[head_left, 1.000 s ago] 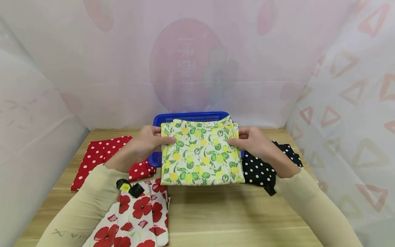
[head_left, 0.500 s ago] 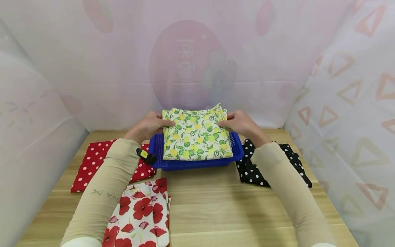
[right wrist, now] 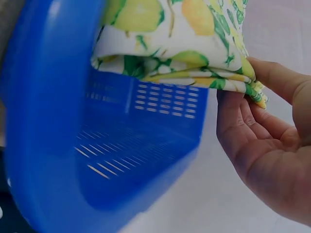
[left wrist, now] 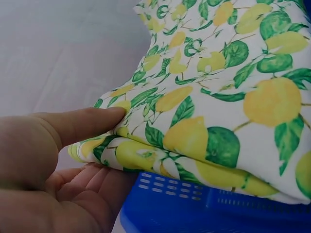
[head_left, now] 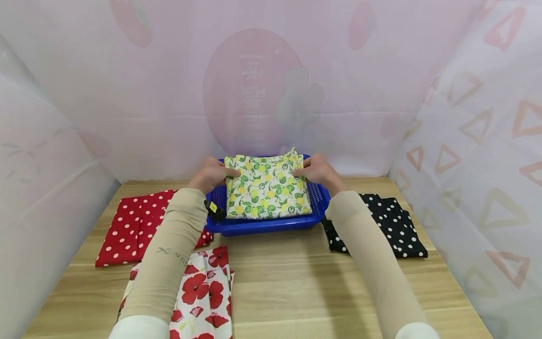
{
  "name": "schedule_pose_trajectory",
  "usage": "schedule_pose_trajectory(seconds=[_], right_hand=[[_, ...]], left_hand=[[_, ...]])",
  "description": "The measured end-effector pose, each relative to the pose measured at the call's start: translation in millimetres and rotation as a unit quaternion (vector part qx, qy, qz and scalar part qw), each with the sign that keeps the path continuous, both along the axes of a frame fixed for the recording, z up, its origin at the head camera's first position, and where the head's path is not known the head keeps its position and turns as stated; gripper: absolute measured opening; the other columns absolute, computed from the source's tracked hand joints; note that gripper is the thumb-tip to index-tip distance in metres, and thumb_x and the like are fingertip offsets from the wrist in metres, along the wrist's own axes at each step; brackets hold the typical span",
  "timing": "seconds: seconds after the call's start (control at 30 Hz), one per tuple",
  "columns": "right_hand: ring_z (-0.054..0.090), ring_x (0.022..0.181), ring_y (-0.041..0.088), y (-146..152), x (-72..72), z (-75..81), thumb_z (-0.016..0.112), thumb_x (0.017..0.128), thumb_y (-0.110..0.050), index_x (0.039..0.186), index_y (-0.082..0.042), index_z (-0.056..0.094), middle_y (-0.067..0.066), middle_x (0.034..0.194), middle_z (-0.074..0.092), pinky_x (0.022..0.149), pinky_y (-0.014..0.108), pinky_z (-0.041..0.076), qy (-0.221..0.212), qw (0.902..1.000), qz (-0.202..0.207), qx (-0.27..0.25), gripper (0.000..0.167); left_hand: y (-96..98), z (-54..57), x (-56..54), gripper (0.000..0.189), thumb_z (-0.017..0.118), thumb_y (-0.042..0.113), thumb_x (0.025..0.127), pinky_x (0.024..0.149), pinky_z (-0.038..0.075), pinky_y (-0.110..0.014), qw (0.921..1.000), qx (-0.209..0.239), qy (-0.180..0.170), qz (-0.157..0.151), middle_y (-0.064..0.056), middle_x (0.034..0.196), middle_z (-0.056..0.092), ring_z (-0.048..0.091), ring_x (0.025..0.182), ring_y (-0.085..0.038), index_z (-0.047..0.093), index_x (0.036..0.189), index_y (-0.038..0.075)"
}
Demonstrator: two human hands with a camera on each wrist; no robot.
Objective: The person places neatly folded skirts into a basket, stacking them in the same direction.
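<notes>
A folded lemon-print cloth [head_left: 267, 188], white with yellow lemons and green leaves, lies level over the blue plastic basket [head_left: 271, 227]. My left hand [head_left: 210, 173] pinches its far left corner, thumb on top and fingers beneath, as the left wrist view shows. At the far right corner my right hand [head_left: 319, 172] pinches it the same way. In the right wrist view, the layered folds of the cloth [right wrist: 180, 68] hang above the slotted floor of the basket [right wrist: 126, 145]. Much of the basket's inside is hidden under the cloth.
Red polka-dot fabric [head_left: 127, 230] lies left of the basket, partly behind my left arm. Nearer is folded poppy-print fabric [head_left: 203, 292]. Black polka-dot fabric [head_left: 394, 226] lies to the right. A curtain wall [head_left: 360, 94] stands close behind the wooden table [head_left: 279, 292].
Both hands have carried the lemon-print cloth forward, away from me, to over the basket. The basket's front rim, hidden a second ago, now shows below the cloth. The other fabrics stay put.
</notes>
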State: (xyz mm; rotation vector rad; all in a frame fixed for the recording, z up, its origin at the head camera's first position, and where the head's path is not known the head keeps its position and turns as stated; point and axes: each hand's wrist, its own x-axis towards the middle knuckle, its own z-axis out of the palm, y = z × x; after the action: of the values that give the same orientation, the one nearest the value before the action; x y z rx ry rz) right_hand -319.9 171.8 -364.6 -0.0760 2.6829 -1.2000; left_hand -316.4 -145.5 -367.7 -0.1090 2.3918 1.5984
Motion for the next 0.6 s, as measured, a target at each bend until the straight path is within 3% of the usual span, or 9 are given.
schedule_pose_trajectory(seconds=[0.13,0.23,0.43,0.6], right_hand=[[0.032,0.053,0.014,-5,-0.7,-11.5,0.074,0.100,-0.027,0.077,-0.005,0.068,-0.001,0.059,0.046,0.058,0.033,0.035,-0.019,0.9996,-0.002,0.020,0.033],[0.030,0.052,0.013,-8,-0.5,-19.3,0.074,0.100,-0.027,0.073,-0.006,0.066,-0.002,0.058,0.045,0.059,0.034,0.034,-0.033,0.9988,-0.012,0.033,0.035],[0.024,0.049,0.012,-14,-1.7,-34.2,0.075,0.100,-0.027,0.060,-0.013,0.044,-0.005,0.053,0.030,0.050,0.029,0.028,-0.050,0.9956,-0.025,0.076,0.052],[0.021,0.047,0.012,-18,-3.0,-44.5,0.075,0.099,-0.026,0.056,-0.015,0.038,-0.005,0.052,0.026,0.047,0.027,0.026,-0.050,0.9945,-0.020,0.089,0.058]], left_hand=[[3.1,-11.1,-1.4,0.041,0.079,0.017,0.095,0.055,0.039,-0.030,0.9982,-0.059,0.003,-0.001,0.005,0.061,0.037,0.036,0.056,-0.013,0.045,0.073,0.012],[6.2,-18.9,-2.6,0.046,0.078,0.019,0.096,0.055,0.035,-0.032,0.9961,-0.088,0.001,-0.009,0.006,0.059,0.034,0.035,0.055,-0.014,0.040,0.070,0.014],[11.4,-32.6,-2.1,0.032,0.075,0.017,0.097,0.060,0.042,-0.034,0.9938,-0.109,-0.015,-0.019,0.004,0.060,0.042,0.042,0.055,-0.015,0.052,0.075,0.009],[13.3,-42.0,-2.4,0.016,0.073,0.014,0.097,0.073,0.054,-0.038,0.9913,-0.130,-0.020,-0.010,-0.003,0.076,0.062,0.058,0.067,-0.018,0.069,0.097,-0.001]])
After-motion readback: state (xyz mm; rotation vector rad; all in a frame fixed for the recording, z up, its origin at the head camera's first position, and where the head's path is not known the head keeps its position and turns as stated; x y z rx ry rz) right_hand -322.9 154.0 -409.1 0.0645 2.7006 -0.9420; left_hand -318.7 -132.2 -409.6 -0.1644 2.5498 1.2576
